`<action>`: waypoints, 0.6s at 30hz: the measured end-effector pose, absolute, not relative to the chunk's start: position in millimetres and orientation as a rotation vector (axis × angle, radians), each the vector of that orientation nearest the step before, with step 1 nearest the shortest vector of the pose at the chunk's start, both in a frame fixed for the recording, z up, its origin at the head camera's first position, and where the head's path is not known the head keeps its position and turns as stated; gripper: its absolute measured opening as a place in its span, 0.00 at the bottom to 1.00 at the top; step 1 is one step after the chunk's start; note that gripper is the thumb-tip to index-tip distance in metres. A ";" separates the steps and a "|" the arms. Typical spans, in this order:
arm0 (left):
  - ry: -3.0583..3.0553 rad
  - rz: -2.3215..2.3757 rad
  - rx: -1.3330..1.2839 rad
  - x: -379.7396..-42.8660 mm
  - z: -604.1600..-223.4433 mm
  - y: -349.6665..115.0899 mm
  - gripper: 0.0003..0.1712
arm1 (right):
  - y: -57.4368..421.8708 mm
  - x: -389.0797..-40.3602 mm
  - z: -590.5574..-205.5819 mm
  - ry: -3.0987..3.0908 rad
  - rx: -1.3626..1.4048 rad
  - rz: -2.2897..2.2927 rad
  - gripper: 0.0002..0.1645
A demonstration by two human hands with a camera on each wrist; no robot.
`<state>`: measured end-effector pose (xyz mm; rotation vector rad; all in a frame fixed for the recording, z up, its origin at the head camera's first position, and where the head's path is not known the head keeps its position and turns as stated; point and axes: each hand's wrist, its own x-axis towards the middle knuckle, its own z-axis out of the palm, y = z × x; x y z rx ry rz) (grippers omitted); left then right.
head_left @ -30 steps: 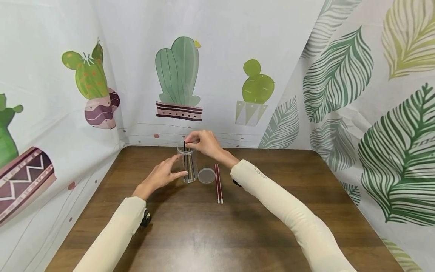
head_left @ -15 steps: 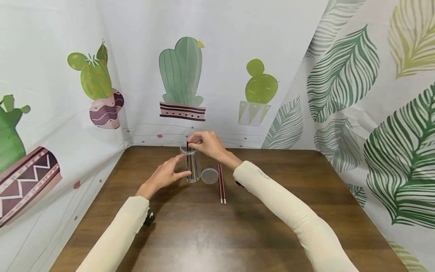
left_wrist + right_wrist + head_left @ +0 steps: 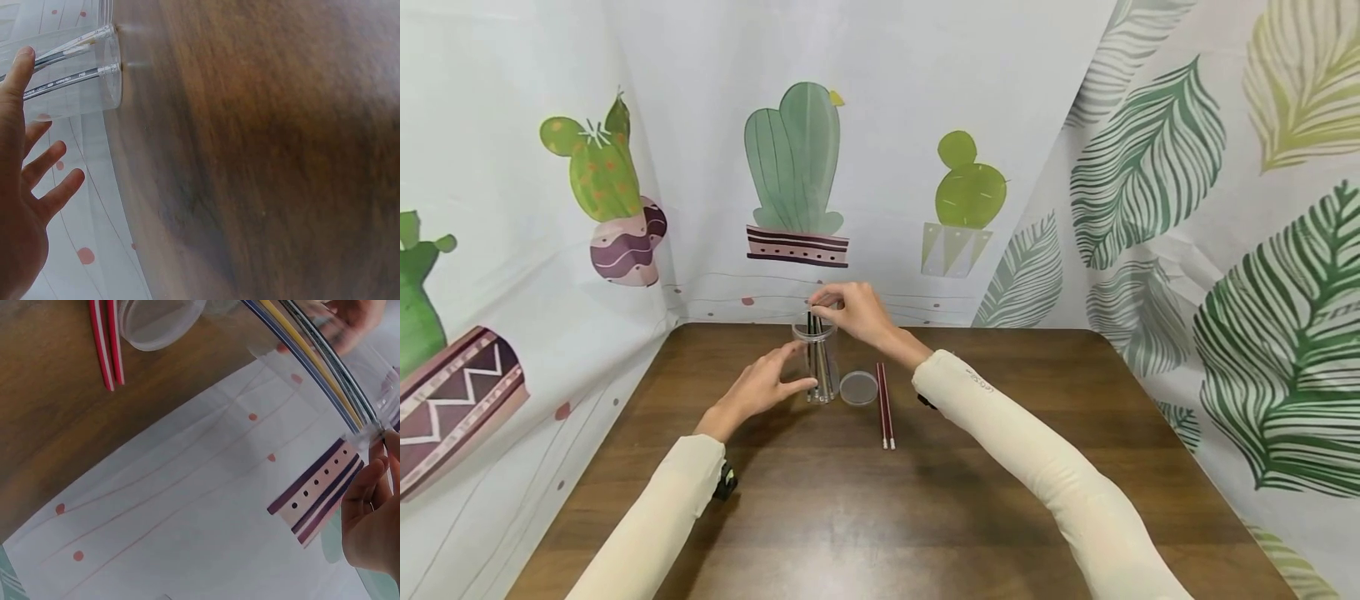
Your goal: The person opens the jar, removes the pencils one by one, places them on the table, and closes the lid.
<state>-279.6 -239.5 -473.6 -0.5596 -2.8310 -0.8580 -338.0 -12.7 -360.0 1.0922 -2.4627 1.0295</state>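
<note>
A clear plastic jar (image 3: 815, 335) stands near the table's back edge with several pencils (image 3: 312, 356) upright in it, dark, blue and yellow ones among them. My left hand (image 3: 760, 385) is at the jar's left side with its fingers spread. Its thumb (image 3: 24, 65) overlaps the jar wall in the left wrist view. Over the jar's mouth, my right hand (image 3: 853, 312) pinches the top end of a dark pencil (image 3: 810, 321) with thumb and fingertips. In the right wrist view those fingertips are right at the rim.
A round clear lid (image 3: 859, 388) lies flat just right of the jar. Beside it, two dark red pencils (image 3: 883, 408) lie parallel on the brown wooden table (image 3: 850, 517). A white cloth (image 3: 700, 208) printed with cacti hangs behind the table's back edge.
The right hand has risen slightly above the jar's mouth, and more of the dark pencil tops shows. The left hand stays beside the jar. The head view swayed a little.
</note>
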 end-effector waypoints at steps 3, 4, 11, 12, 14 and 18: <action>-2.829 -0.855 -0.565 -279.8 -473.5 -239.2 0.49 | -12.0 -339.6 -353.0 -2.425 1.090 1.038 0.08; -2.831 -0.851 -0.564 -279.8 -473.5 -239.3 0.49 | -11.8 -340.0 -351.1 -2.413 1.087 1.040 0.08; -2.829 -0.837 -0.551 -280.9 -475.7 -239.1 0.50 | -9.9 -339.6 -340.5 -2.354 1.070 1.036 0.09; -2.824 -0.837 -0.555 -280.8 -475.8 -239.1 0.50 | -9.8 -339.4 -339.1 -2.347 1.068 1.037 0.09; -2.816 -0.838 -0.564 -280.3 -475.6 -239.0 0.50 | -9.3 -338.7 -336.0 -2.331 1.065 1.047 0.10; -2.819 -0.841 -0.572 -279.1 -475.1 -238.8 0.50 | -7.5 -338.0 -328.1 -2.300 1.058 1.058 0.10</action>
